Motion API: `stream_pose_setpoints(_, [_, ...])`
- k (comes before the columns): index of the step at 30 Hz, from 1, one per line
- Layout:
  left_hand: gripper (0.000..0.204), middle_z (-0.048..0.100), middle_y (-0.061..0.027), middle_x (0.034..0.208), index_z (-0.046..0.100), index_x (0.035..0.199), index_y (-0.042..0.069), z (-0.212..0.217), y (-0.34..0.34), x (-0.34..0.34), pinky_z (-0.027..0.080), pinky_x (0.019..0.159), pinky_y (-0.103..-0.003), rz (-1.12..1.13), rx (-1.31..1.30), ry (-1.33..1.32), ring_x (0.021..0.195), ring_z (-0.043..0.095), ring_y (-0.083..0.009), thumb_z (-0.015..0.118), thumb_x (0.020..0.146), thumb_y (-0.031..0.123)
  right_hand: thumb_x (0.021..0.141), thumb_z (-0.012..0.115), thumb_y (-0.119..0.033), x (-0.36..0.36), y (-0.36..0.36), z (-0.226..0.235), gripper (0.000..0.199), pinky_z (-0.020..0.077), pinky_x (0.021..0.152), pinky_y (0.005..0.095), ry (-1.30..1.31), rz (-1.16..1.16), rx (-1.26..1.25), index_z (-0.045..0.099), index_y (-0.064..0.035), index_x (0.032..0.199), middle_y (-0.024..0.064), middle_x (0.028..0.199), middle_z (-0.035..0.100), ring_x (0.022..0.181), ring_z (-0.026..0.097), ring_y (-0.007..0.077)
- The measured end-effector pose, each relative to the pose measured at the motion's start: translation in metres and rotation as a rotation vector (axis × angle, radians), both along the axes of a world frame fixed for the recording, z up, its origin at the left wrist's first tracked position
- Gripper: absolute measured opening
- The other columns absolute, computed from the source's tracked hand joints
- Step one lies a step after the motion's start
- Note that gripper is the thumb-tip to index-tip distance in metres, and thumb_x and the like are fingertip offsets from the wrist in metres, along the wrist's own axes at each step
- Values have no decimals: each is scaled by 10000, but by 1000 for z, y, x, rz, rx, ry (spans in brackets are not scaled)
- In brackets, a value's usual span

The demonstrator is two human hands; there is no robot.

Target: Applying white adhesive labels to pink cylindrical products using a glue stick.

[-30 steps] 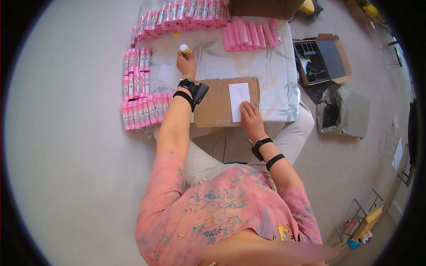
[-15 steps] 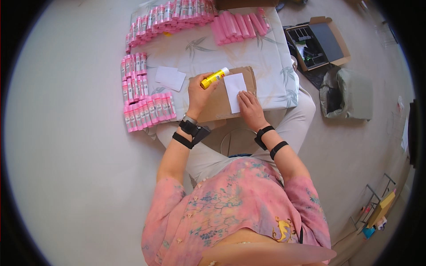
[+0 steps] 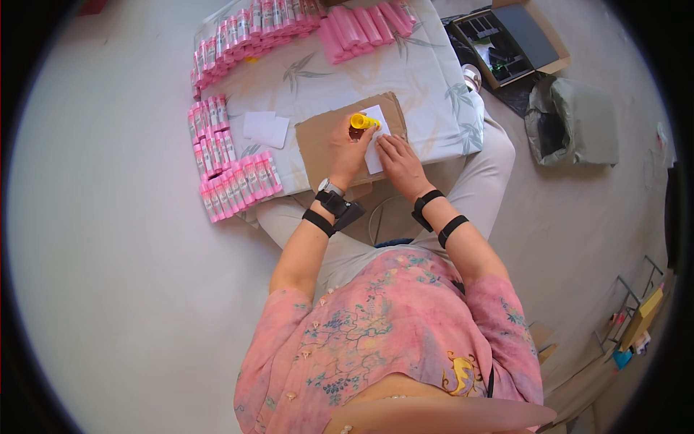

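Note:
My left hand (image 3: 348, 158) is closed around a yellow glue stick (image 3: 363, 121), its round base tipped toward me and its other end hidden against or just above a white slip of paper (image 3: 374, 168). That paper lies on a flat piece of brown cardboard (image 3: 316, 148) at the table's near edge. Across the paper's right side rest the outstretched fingers of my right hand (image 3: 403, 168), which holds it down. Left of the cardboard, a few white paper squares (image 3: 266, 129) overlap on the tablecloth.
Pink labelled tubes stand in rows along the table's left edge (image 3: 242, 186) and are piled at the far left (image 3: 253, 32). Plain pink rolls (image 3: 358, 35) lie at the back. Right of the table, an open carton (image 3: 517, 43) and a grey-green lined bin (image 3: 571, 123) sit on the floor.
My left hand has moved right with the glue stick and turned it down over the paper. My right hand has shifted slightly, still on the paper. The whole view has tilted a little.

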State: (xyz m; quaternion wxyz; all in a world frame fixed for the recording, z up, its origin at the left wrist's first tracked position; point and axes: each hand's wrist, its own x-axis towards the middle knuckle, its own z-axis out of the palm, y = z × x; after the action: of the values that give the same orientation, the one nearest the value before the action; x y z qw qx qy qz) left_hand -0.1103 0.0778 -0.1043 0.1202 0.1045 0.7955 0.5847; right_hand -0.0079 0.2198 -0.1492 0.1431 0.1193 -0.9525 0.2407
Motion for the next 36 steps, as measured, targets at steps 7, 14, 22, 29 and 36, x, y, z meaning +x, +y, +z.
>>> stream_pose_setpoints(7, [329, 735, -83, 1018, 643, 1212, 13, -3, 12, 2, 582, 779, -279, -20, -151, 127, 867, 715, -133, 773, 915, 71, 836, 607, -63, 0, 2, -5, 482, 383, 1208, 434, -4, 0, -8, 611, 46, 1306, 154, 1358, 592, 1343, 519, 292])
stream_pose_setpoints(14, [292, 730, -92, 992, 652, 1150, 40, 0, 24, 8, 590, 821, -331, -7, -184, 173, 871, 727, -209, 787, 897, 95, 845, 601, -69, -1, 2, -6, 441, 380, 1208, 437, -6, -2, -22, 637, 45, 1270, 162, 1364, 596, 1347, 519, 294])
stream_pose_setpoints(22, [267, 735, -111, 976, 643, 1145, 30, -2, 29, 7, 591, 825, -331, -43, -276, 234, 890, 736, -208, 766, 914, 82, 857, 590, -90, -1, 3, -7, 404, 379, 1207, 442, -3, -14, -35, 657, 42, 1233, 169, 1362, 603, 1351, 522, 295])
stream_pose_setpoints(29, [304, 706, -171, 1027, 628, 1178, 21, -16, 28, -4, 579, 802, -392, -20, -268, 259, 919, 723, -334, 755, 913, 99, 857, 585, -93, -1, 3, -7, 430, 377, 1207, 439, 1, -7, -71, 643, 43, 1260, 165, 1366, 603, 1349, 527, 293])
stream_pose_setpoints(36, [308, 712, -153, 1022, 628, 1185, 23, -15, 35, -17, 578, 802, -374, -1, -261, 235, 915, 731, -293, 759, 917, 98, 867, 567, -87, 0, 5, -7, 445, 376, 1208, 429, -13, -18, -57, 623, 41, 1290, 160, 1375, 596, 1351, 526, 291])
